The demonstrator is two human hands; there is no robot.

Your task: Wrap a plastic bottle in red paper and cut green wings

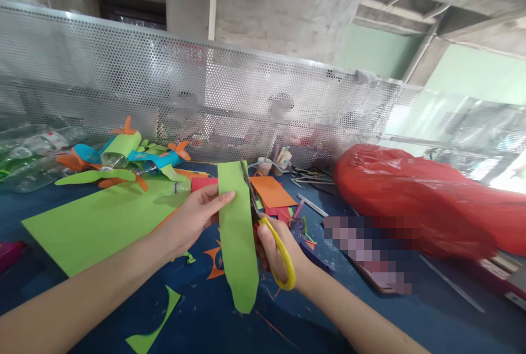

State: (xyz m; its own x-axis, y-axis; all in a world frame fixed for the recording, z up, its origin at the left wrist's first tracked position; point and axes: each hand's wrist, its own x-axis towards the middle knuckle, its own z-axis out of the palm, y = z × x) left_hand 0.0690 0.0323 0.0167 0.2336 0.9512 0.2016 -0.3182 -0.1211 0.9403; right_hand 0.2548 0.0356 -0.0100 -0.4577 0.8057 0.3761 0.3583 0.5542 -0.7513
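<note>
Between finger and thumb, my left hand [201, 211] pinches the left edge of a long green paper strip [238, 244], held up above the table. The strip's lower end is rounded. My right hand [279, 247] is closed around the yellow handles of a pair of scissors [283, 261]. Their dark blades lie along the strip's right edge, near its upper corner. How far the blades are parted I cannot tell. Below, on the table, lie a curved green paper scrap [158, 321] and an orange scrap [214, 262].
Left of my hands a large green sheet [98, 222] lies under paper-and-bottle propellers [119, 162]. Clear plastic bottles [41, 151] crowd the far left. An orange sheet [273, 192], a cup of markers [281, 161] and a big red plastic bag [411, 200] stand beyond and right. Perforated metal panels [246, 85] line the back.
</note>
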